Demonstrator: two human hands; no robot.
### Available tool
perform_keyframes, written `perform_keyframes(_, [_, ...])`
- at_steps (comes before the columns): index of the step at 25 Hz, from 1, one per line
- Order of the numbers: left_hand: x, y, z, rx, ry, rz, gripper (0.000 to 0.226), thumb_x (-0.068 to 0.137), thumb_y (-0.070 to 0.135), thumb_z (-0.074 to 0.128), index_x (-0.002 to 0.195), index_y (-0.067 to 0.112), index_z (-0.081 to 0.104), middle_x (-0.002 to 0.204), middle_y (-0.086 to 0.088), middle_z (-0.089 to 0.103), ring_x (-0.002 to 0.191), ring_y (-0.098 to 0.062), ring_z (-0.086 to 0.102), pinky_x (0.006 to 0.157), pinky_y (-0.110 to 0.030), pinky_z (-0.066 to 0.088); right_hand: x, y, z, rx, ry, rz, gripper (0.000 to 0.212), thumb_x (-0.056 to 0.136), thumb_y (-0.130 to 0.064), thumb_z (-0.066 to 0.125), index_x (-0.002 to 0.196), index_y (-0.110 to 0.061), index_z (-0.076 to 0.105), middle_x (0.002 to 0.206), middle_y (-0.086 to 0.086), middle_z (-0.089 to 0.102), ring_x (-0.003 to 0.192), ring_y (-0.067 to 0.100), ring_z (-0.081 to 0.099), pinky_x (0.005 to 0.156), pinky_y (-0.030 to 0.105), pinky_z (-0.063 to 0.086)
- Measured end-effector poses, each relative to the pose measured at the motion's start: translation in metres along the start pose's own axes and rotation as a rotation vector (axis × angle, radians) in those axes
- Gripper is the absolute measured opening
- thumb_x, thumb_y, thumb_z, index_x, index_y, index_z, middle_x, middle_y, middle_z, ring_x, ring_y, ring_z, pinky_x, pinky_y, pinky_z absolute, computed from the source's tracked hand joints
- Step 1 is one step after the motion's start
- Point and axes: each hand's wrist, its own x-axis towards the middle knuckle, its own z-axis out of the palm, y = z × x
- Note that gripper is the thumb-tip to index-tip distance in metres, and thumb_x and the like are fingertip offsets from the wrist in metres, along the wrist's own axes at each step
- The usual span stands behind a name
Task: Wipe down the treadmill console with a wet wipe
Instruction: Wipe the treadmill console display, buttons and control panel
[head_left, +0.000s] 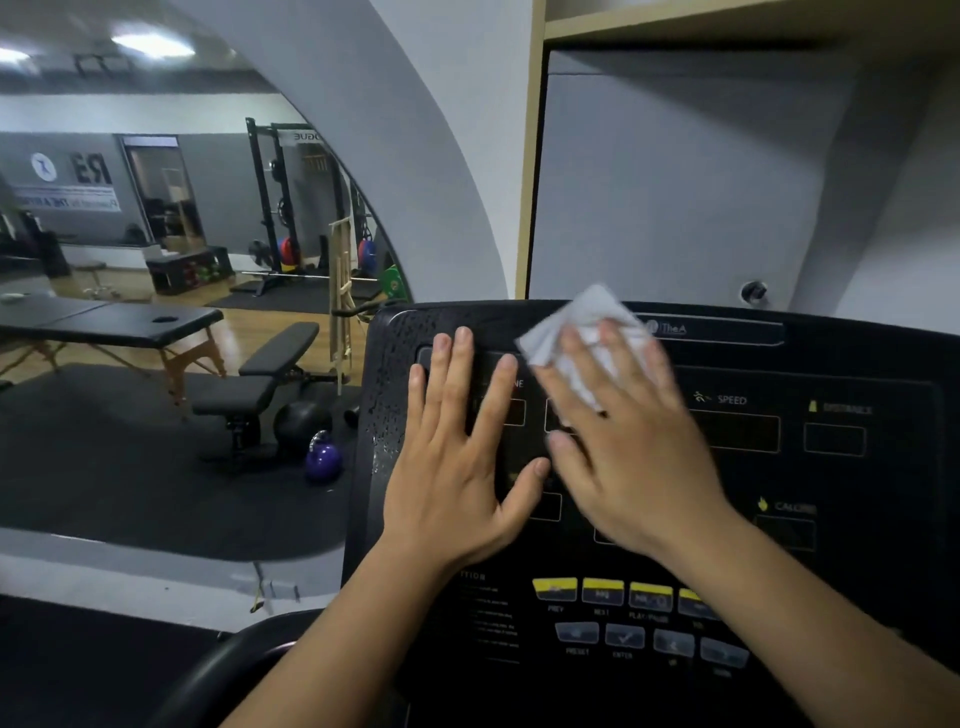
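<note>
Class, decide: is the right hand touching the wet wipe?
Touching. The head view shows the right hand lying flat over the wet wipe, pressing it onto the console.

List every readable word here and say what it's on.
"SPEED": treadmill console, above a display window.
"TheA": console's top edge.
"PREV", "PLAY/PAUSE", "RESET", "ENTER": under the console buttons.
"R3", reversed: wall sign in the mirror.
"OGUE", reversed: squat rack.
Too blurred: the other console labels and the fine print lower left.
</note>
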Motion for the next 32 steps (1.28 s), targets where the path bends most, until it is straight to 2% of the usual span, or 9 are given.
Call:
perform_keyframes(3, [0.001, 0.000, 0.000, -0.032, 0.017, -0.024, 0.079, 0.090, 0.043, 0.053, 0.154, 0.007, 0.024, 0.162, -0.026, 0.001, 0.151, -0.038, -0.005, 0.121, -0.056, 0.005, 0.008, -0.004, 0.000, -0.051, -0.027, -0.103, 0.057, 0.099, -0.042, 0.028, 0.154, -0.028, 0.021, 0.163, 0.001, 0.011, 0.151, 0.023, 0.001, 0.121, 0.047, 0.001])
perform_keyframes(8, [0.000, 0.001, 0.000, 0.043, -0.009, -0.011, 0.080, 0.089, 0.052, 0.052, 0.154, 0.012, 0.029, 0.163, -0.020, 0.009, 0.150, -0.042, -0.005, 0.120, -0.059, 0.007, -0.041, 0.053, -0.003, 0.007, -0.001, 0.249, 0.059, 0.099, -0.051, 0.021, 0.154, -0.029, 0.022, 0.163, 0.004, 0.012, 0.150, 0.024, 0.000, 0.120, 0.052, 0.005])
perform_keyframes(10, [0.001, 0.002, 0.001, 0.058, -0.018, -0.019, 0.081, 0.090, 0.054, 0.051, 0.154, 0.011, 0.027, 0.163, -0.021, 0.007, 0.150, -0.041, -0.004, 0.120, -0.059, 0.007, -0.050, 0.058, -0.006, 0.011, -0.024, 0.317, 0.061, 0.098, -0.052, 0.022, 0.154, -0.026, 0.022, 0.163, 0.005, 0.009, 0.150, 0.025, -0.004, 0.120, 0.053, 0.004])
perform_keyframes(13, [0.000, 0.002, 0.002, 0.045, -0.016, -0.034, 0.083, 0.090, 0.053, 0.053, 0.154, 0.009, 0.025, 0.162, -0.025, 0.003, 0.150, -0.041, -0.004, 0.121, -0.057, 0.006, -0.029, 0.029, -0.009, -0.036, -0.037, 0.176, 0.060, 0.099, -0.056, 0.016, 0.154, -0.030, 0.017, 0.162, 0.002, 0.008, 0.150, 0.025, -0.006, 0.120, 0.049, -0.002])
perform_keyframes(16, [0.000, 0.002, 0.002, 0.015, -0.010, -0.028, 0.078, 0.092, 0.046, 0.048, 0.155, 0.008, 0.023, 0.162, -0.026, 0.003, 0.150, -0.040, -0.003, 0.120, -0.058, 0.007, 0.004, -0.008, -0.004, -0.045, -0.061, -0.030, 0.059, 0.100, -0.052, 0.023, 0.154, -0.029, 0.019, 0.163, 0.000, 0.008, 0.150, 0.024, -0.004, 0.121, 0.049, 0.000])
perform_keyframes(19, [0.000, 0.002, 0.002, 0.009, -0.017, -0.030, 0.077, 0.091, 0.046, 0.044, 0.155, 0.008, 0.021, 0.162, -0.026, 0.003, 0.151, -0.039, -0.003, 0.120, -0.059, 0.009, 0.014, -0.011, -0.003, -0.029, -0.057, -0.068, 0.058, 0.100, -0.049, 0.022, 0.154, -0.027, 0.022, 0.164, -0.002, 0.007, 0.150, 0.019, -0.005, 0.121, 0.047, 0.001])
perform_keyframes(25, [0.000, 0.000, 0.003, 0.111, -0.056, -0.033, 0.087, 0.089, 0.056, 0.051, 0.156, 0.010, 0.020, 0.163, -0.024, 0.001, 0.151, -0.039, -0.005, 0.121, -0.056, 0.005, -0.045, 0.047, -0.003, 0.083, 0.060, 0.470, 0.063, 0.100, -0.051, 0.014, 0.156, -0.022, 0.012, 0.164, 0.000, 0.002, 0.150, 0.019, -0.011, 0.121, 0.049, 0.002])
perform_keyframes(27, [0.000, 0.001, 0.004, 0.120, -0.055, -0.032, 0.087, 0.089, 0.056, 0.050, 0.156, 0.009, 0.020, 0.163, -0.024, 0.002, 0.151, -0.039, -0.004, 0.121, -0.057, 0.006, -0.032, 0.033, -0.004, 0.069, 0.059, 0.418, 0.063, 0.100, -0.049, 0.018, 0.155, -0.019, 0.014, 0.163, 0.002, 0.005, 0.150, 0.021, -0.009, 0.121, 0.048, 0.000])
perform_keyframes(32, [0.000, 0.001, 0.005, 0.052, -0.027, -0.027, 0.087, 0.089, 0.047, 0.041, 0.154, -0.003, 0.013, 0.162, -0.024, 0.005, 0.151, -0.038, 0.000, 0.121, -0.057, 0.009, 0.027, -0.036, -0.002, 0.078, -0.003, -0.046, 0.060, 0.098, -0.038, 0.025, 0.154, -0.017, 0.022, 0.163, 0.000, 0.015, 0.151, 0.019, 0.001, 0.121, 0.046, -0.001])
